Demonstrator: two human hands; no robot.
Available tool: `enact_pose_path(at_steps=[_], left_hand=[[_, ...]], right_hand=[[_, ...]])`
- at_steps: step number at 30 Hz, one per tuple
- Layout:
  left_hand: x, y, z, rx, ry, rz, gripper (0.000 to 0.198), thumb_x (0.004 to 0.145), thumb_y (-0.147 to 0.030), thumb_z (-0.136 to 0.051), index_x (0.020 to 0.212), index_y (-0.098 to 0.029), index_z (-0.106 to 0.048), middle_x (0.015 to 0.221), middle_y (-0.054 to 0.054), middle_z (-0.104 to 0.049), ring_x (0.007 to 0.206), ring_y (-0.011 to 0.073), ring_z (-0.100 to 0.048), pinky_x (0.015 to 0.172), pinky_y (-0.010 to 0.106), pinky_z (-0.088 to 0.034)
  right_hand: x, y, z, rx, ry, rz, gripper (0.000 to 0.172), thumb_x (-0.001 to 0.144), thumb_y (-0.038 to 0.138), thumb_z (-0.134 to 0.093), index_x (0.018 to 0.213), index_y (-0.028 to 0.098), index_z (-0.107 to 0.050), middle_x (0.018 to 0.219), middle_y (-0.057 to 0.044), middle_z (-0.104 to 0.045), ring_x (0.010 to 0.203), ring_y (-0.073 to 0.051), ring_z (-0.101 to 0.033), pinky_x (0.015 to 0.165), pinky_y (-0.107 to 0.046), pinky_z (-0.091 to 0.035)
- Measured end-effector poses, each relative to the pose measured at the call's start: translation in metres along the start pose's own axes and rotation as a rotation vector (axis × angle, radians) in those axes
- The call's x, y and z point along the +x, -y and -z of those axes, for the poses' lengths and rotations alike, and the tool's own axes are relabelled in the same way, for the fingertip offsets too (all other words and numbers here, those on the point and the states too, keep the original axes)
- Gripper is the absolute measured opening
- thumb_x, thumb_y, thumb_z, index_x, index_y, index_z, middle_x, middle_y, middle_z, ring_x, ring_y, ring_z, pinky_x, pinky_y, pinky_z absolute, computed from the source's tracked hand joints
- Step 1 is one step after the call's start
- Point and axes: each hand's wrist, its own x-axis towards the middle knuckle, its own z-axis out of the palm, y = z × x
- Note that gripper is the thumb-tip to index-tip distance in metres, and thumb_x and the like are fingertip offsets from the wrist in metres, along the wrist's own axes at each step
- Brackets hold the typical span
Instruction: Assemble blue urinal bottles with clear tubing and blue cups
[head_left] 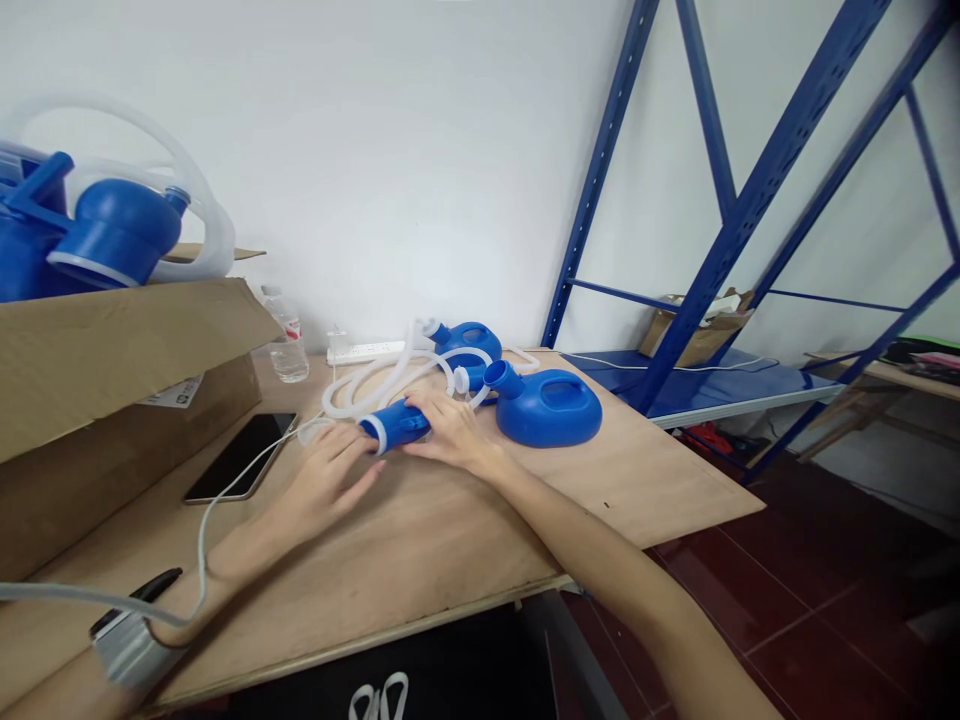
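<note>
My right hand [448, 432] grips a blue plastic tube-like piece with a white rim [397, 426] from its far end, just over the table. At its rimmed mouth is my left hand [330, 470], fingers stretched out and thumb apart; whether the fingertips touch the rim I cannot tell. A blue handled jug [547, 425] with an angled open spout stands right of my right hand. Behind, a second blue jug [472, 340] stands among coils of clear white hose [352, 395]. A small white cap-like end [462, 380] lies between the jugs.
On the left, a cardboard box [135, 340] is piled with blue parts [124, 225] and hose. A phone [244, 457], a plastic bottle [288, 345] and a power strip [366, 352] are on the table. A cable [202, 540] crosses my left wrist. Blue shelving [720, 270] stands right.
</note>
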Motion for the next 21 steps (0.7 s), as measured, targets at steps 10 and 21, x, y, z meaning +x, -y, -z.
enact_pose_path(at_steps=[10, 21], left_hand=[[0.005, 0.002, 0.013, -0.153, 0.113, 0.091, 0.027, 0.098, -0.036, -0.051, 0.074, -0.022, -0.054, 0.075, 0.002, -0.063, 0.07, 0.0181, -0.056, 0.068, 0.031, -0.045], [0.0, 0.016, 0.003, -0.032, 0.055, 0.204, 0.029, 0.096, -0.038, -0.052, 0.072, -0.023, -0.054, 0.069, 0.0, -0.065, 0.069, 0.0191, -0.061, 0.076, 0.033, -0.046]], right_hand=[[0.003, -0.002, -0.004, -0.028, 0.094, 0.166, 0.046, 0.089, 0.04, -0.074, 0.129, 0.019, -0.062, 0.141, -0.018, -0.062, 0.132, -0.031, -0.057, 0.105, -0.048, -0.053], [0.006, -0.009, 0.0, -0.136, 0.181, 0.27, 0.041, 0.096, 0.037, -0.066, 0.131, 0.016, -0.06, 0.14, -0.019, -0.061, 0.133, -0.032, -0.054, 0.109, -0.05, -0.049]])
